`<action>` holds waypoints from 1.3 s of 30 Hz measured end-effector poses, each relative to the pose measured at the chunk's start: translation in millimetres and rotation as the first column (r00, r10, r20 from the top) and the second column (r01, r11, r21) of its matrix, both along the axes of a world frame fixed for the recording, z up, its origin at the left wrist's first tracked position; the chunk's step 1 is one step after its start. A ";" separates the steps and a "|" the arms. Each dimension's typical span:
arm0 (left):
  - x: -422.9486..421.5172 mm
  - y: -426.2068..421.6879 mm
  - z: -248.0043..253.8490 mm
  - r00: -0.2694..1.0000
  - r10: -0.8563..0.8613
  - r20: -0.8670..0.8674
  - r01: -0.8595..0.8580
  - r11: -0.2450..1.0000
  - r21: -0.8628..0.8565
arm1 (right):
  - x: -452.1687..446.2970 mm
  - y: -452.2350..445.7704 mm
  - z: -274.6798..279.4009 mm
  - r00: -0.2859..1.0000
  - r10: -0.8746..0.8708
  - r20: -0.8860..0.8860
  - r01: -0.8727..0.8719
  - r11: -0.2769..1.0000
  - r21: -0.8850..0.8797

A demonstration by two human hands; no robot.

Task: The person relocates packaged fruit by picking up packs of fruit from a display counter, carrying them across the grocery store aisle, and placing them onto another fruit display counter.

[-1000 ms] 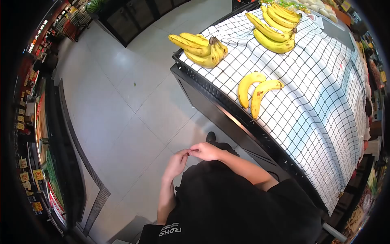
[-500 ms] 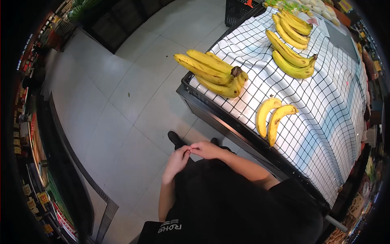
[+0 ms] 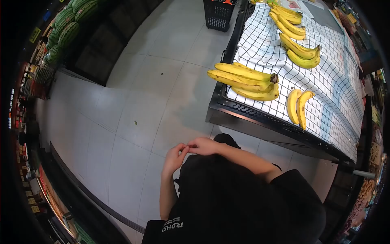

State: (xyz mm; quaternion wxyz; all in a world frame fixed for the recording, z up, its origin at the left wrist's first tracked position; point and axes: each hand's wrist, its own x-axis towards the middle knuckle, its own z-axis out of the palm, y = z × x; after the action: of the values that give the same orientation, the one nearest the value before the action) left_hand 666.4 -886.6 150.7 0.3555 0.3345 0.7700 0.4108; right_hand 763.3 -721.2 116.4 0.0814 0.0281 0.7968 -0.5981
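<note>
While bananas [image 3: 293, 106] lie across the checked cloth [image 3: 264, 49], the left hand [image 3: 174, 158] touches the right hand [image 3: 204, 146], their grips impossible to tell.

Cloth [image 3: 260, 51] lay on stand [image 3: 252, 124], R side. Banana bunch [image 3: 248, 80] sat at its nr L corner, tips overhanging; two bananas [image 3: 292, 106] R of it, more bunches [image 3: 302, 62] bhd. Basket [image 3: 217, 18] stood on floor [image 3: 134, 101], L of stand's far end; watermelons [image 3: 67, 32] far L. L hand [image 3: 174, 158] met R hand [image 3: 204, 146] nr torso [image 3: 239, 195].
</note>
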 end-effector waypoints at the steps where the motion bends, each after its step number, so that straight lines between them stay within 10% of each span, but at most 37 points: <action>1: -9.2 -2.0 1.5 1.000 -0.012 0.002 0.012 1.000 -0.001 | -7.8 -1.4 6.5 1.000 -0.010 0.018 0.010 1.000 0.000; 21: -240.6 105.7 -5.4 0.944 0.051 0.327 -0.056 0.998 0.007 | -213.5 83.9 -0.4 0.978 -0.207 -0.022 0.203 0.971 -0.125; 39: -364.6 344.0 -2.6 0.620 -0.692 0.370 0.763 0.642 -0.077 | -264.2 205.6 -8.0 0.650 -0.731 0.209 0.746 0.560 -0.362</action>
State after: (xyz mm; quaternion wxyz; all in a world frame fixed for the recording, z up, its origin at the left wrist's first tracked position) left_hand 301.9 -542.6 148.1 0.6425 0.5078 0.5428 0.1861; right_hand 499.0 -515.6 108.4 -0.1583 0.3511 0.5629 -0.7313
